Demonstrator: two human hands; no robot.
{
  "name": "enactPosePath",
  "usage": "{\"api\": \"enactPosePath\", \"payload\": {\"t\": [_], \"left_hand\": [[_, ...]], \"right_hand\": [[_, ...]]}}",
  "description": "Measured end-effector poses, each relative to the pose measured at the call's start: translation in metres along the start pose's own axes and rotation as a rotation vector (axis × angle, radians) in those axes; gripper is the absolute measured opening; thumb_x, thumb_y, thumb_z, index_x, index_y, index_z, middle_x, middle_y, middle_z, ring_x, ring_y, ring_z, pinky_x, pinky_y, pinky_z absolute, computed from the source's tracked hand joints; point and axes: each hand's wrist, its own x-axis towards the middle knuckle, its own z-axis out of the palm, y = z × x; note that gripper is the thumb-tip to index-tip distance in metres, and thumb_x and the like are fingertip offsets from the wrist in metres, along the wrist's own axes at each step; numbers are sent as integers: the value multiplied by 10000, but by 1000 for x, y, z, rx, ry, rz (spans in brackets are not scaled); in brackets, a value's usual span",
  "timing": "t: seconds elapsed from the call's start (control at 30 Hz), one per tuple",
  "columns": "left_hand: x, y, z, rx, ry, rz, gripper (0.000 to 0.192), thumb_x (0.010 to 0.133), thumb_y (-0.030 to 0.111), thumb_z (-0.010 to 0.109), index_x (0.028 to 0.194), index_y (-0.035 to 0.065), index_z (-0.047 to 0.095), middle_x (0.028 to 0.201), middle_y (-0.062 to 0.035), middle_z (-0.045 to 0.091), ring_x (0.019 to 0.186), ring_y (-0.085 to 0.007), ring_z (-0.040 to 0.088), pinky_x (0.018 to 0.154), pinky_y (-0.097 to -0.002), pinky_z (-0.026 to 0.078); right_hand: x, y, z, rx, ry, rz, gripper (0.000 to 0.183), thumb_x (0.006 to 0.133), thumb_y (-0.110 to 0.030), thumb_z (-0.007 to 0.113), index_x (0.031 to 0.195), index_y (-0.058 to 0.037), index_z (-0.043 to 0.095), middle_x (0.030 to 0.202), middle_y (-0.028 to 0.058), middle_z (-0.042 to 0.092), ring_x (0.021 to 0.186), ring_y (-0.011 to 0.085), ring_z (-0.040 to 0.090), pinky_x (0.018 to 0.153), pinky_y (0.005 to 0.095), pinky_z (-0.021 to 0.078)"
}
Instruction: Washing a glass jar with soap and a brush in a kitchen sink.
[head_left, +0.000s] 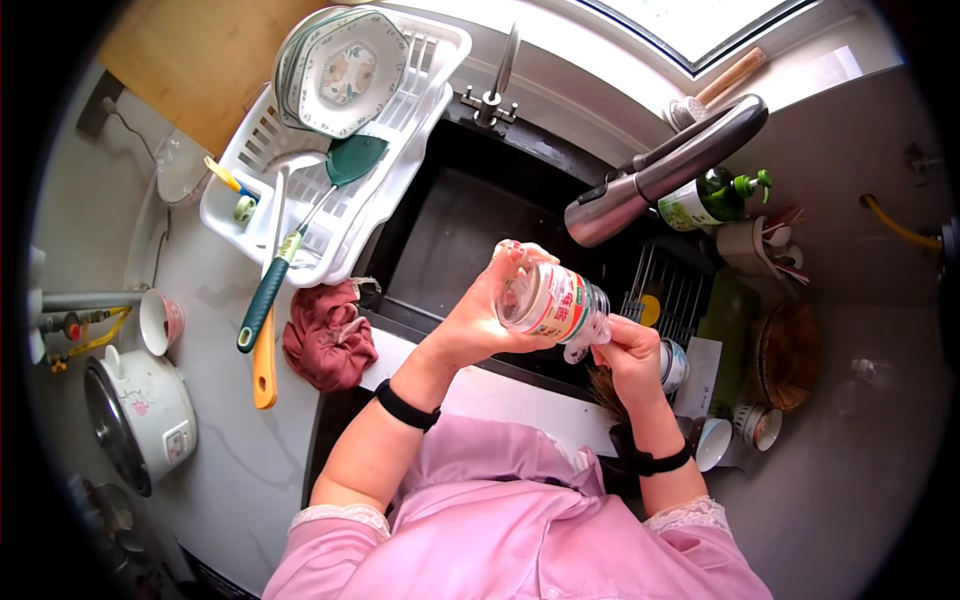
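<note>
My left hand (472, 322) grips a clear jar (559, 300) with a red, white and green printed label. The jar is tilted over the front of the dark sink (465, 232), its threaded mouth towards my right hand (634, 352). Some crumpled translucent material (579, 349), perhaps plastic film, hangs at the mouth, and the fingers of my right hand pinch it there. How far it reaches inside the jar cannot be made out. A pull-down faucet (622, 206) leans over the sink beyond my right hand.
On the left, a white dish rack (360, 232) holds plates (352, 71) and a green spatula (356, 157), its handle overhanging the counter. A red cloth (328, 337) lies beside it. Right of the sink stand a green pump bottle (694, 202), a metal rack (667, 289) and bowls (712, 442).
</note>
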Motion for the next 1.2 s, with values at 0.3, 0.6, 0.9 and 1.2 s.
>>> {"api": "enactPosePath", "payload": {"t": [0.3,0.6,0.9,1.2], "left_hand": [[1,-3,-2,-89,-47,70,858,621,0,883,1347,99,437,1288,-37,431,1197,-159,501,1038,-316,439],[-4,-6,-7,-216,-72,25,867,616,-8,869,1352,108,426,1287,-37,442,1225,-164,494,1042,-318,438],[-6,-1,-5,-288,-33,-4,830,624,-13,839,1335,108,428,1278,-37,461,1238,-169,496,1054,-321,425],[-11,1,-1,-440,-12,-112,833,662,8,824,1366,106,391,1245,-35,500,1212,-148,513,1034,-306,446]], "right_hand": [[4,-9,6,-44,10,-10,199,869,124,562,940,40,728,743,34,618,607,89,531,539,226,425],[6,-33,0,-358,-173,-171,293,774,170,503,936,44,712,705,64,583,587,122,545,531,247,431],[5,-35,8,-338,-119,-156,262,753,174,511,887,51,699,722,73,592,595,131,549,533,254,431],[9,-42,10,-561,-137,-293,235,739,158,545,871,33,694,811,126,664,640,249,620,581,284,486]]}}
